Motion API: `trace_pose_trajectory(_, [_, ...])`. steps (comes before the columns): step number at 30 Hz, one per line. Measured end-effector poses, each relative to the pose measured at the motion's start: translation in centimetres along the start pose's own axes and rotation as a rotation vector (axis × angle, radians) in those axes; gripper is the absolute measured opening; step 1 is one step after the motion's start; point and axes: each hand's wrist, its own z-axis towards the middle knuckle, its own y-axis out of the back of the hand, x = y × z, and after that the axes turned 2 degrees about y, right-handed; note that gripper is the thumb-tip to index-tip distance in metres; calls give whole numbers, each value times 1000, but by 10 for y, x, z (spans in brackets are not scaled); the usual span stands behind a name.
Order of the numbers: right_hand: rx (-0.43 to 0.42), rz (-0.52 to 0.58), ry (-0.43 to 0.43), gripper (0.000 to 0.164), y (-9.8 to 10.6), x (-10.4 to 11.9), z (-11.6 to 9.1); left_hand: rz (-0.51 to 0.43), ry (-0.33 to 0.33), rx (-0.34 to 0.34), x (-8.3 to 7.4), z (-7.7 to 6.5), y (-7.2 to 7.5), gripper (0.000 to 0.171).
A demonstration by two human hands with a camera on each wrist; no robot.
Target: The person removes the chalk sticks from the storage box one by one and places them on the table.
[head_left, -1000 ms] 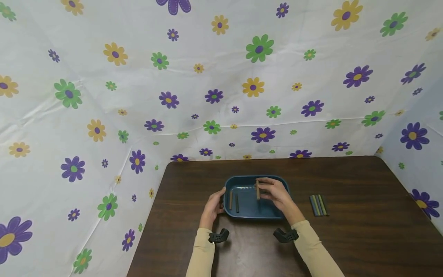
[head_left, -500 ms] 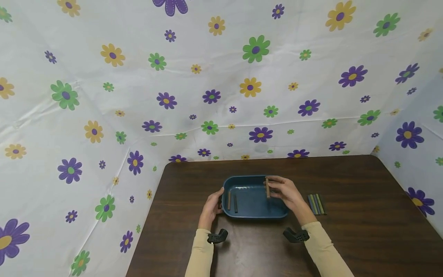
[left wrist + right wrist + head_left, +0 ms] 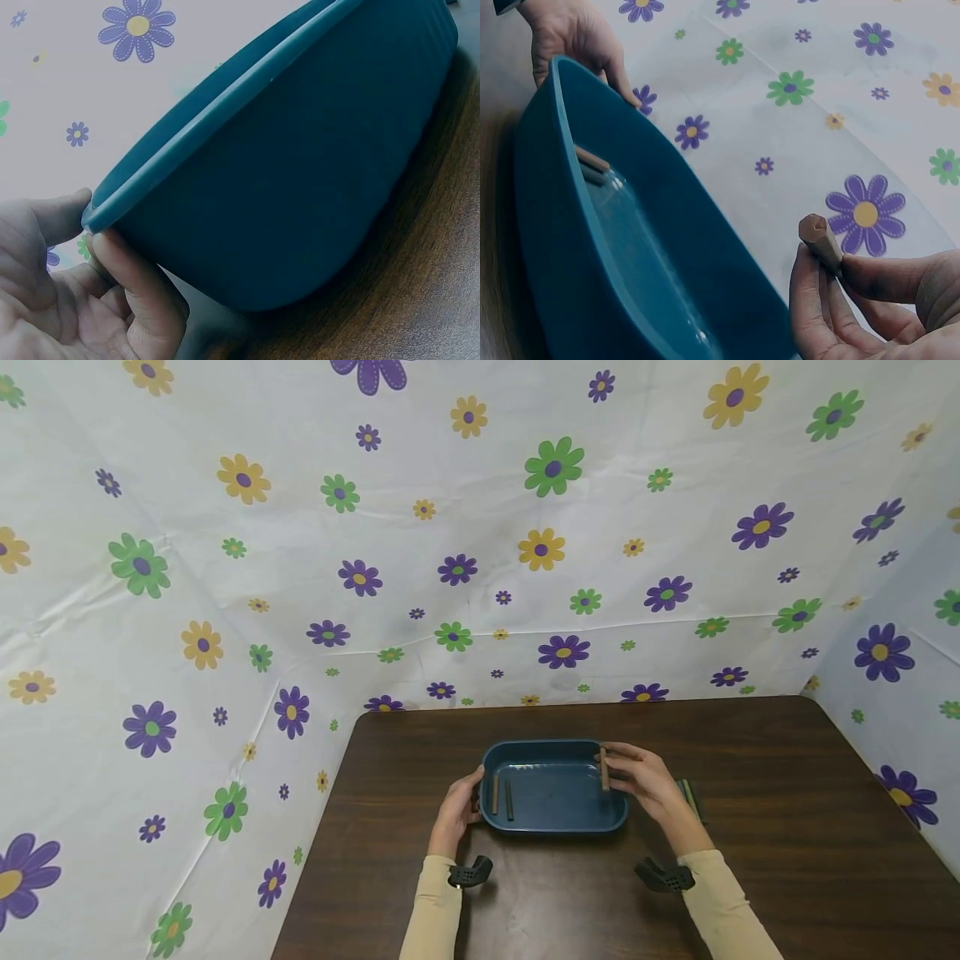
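A blue rectangular tray point(image 3: 562, 797) with raised sides stands on the table. My left hand point(image 3: 456, 806) pinches its left rim, thumb on top and fingers below, as the left wrist view shows. Inside, near the left end, lie a brown stick point(image 3: 495, 795) and a dark stick point(image 3: 509, 800), side by side and apart. Over the tray's right end, my right hand point(image 3: 648, 783) holds another brown stick point(image 3: 821, 241) between thumb and fingertips. That stick looks thick and crayon-like, with a blunt faceted end; its exact material is unclear.
Several green and dark sticks point(image 3: 691, 797) lie on the brown table point(image 3: 780, 827) right of the tray, partly hidden by my right hand. A white flowered cloth point(image 3: 480, 610) hangs behind the table and along both sides.
My right hand has moved right with the brown stick, from above the tray's middle to its right edge, now covering part of the loose sticks. The left hand stays on the rim.
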Motion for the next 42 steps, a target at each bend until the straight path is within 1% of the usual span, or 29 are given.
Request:
trace_pose_trajectory(4, [-2,16,10,49,12,-1,-3,-4,2,-5,1,1,0,35])
trace_pose_trajectory(7, [-11,28,13,44,22,-1,-7,2,-1,-6,2,1,0,35])
trace_pose_trajectory(14, [-32,68,5,27,44,1,-17,1,1,-26,1,0,0,35])
trace_pose_trajectory(19, [-37,96,4,25,62,1,-24,4,2,-31,-1,0,-1,35])
trace_pose_trajectory(25, [-88,84,3,26,86,-2,-32,3,1,-28,-1,-1,-1,35])
trace_pose_trajectory(30, [-129,82,-21,29,103,-6,-39,0,2,-29,-1,-1,-1,36])
trace_pose_trajectory(33, [-157,54,-37,28,112,-10,-41,-1,-3,-24,-1,-1,-1,37])
trace_pose_trajectory(39, [-252,-74,-56,24,125,-18,-44,-1,-5,-18,-1,0,-1,37])
trace_pose_trajectory(42, [-301,-121,-61,21,131,-22,-45,-3,-3,-20,0,0,-1,37])
